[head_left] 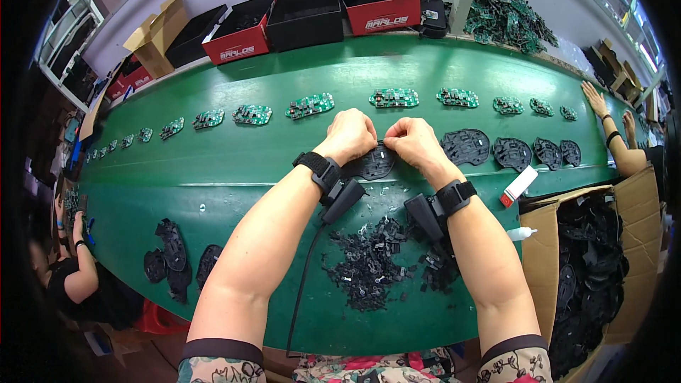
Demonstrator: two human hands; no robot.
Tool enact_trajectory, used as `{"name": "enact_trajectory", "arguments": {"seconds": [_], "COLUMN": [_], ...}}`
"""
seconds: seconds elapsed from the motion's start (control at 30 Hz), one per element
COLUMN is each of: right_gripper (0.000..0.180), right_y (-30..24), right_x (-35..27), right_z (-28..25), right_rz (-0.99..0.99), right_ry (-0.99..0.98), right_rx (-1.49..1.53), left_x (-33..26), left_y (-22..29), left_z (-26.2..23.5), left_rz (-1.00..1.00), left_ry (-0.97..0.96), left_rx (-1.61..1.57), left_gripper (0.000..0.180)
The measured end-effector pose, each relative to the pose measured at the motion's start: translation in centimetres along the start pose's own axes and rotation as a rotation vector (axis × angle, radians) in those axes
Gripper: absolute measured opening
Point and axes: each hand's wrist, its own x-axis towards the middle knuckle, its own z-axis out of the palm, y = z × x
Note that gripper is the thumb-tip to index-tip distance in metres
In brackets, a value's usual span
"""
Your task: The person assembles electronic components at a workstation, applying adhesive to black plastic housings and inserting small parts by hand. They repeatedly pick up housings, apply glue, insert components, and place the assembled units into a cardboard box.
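Observation:
A black plastic shell (pixel 374 164) lies on the green table in front of me, beneath both hands. My left hand (pixel 350 136) is closed in a pinch over its far left edge. Opposite it, my right hand (pixel 415 143) pinches at the far edge too, fingertips nearly meeting the left ones. Whatever is between the fingertips is too small or hidden to name. Nearer me is a heap of small black plastic parts (pixel 369 262), some with pale metallic bits. To the right of my hands, several similar shells (pixel 465 147) sit in a row.
Green circuit boards (pixel 394 98) form a long row across the table (pixel 284 163). A small white-and-red box (pixel 518 186), a white bottle (pixel 522 233) and a carton of black shells (pixel 543 269) are at right. More shells (pixel 170 255) lie left. Co-workers' arms (pixel 85 269) show at both sides.

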Motion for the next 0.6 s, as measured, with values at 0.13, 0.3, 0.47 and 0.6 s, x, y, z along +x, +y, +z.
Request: {"name": "enact_trajectory", "arguments": {"seconds": [0.13, 0.3, 0.47, 0.6], "right_gripper": [0.015, 0.015, 0.017, 0.016], "right_y": [-0.4, -0.4, -0.3, -0.6], "right_x": [0.0, -0.1, 0.5, 0.5], "right_z": [0.3, 0.3, 0.7, 0.6], "right_rz": [0.024, -0.005, 0.006, -0.016], "right_ry": [0.006, 0.02, 0.033, 0.042], "right_rx": [0.004, -0.027, -0.087, -0.131], "left_x": [1.1, 1.2, 0.9, 0.9], "left_y": [-0.1, 0.1, 0.6, 1.0], "left_z": [0.7, 1.5, 1.6, 1.3], "left_rz": [-0.124, -0.175, -0.194, -0.275], "left_ry": [0.073, 0.139, 0.164, 0.13], "left_rx": [0.074, 0.112, 0.149, 0.113], "left_gripper": [0.012, 0.01, 0.01, 0.01]}}
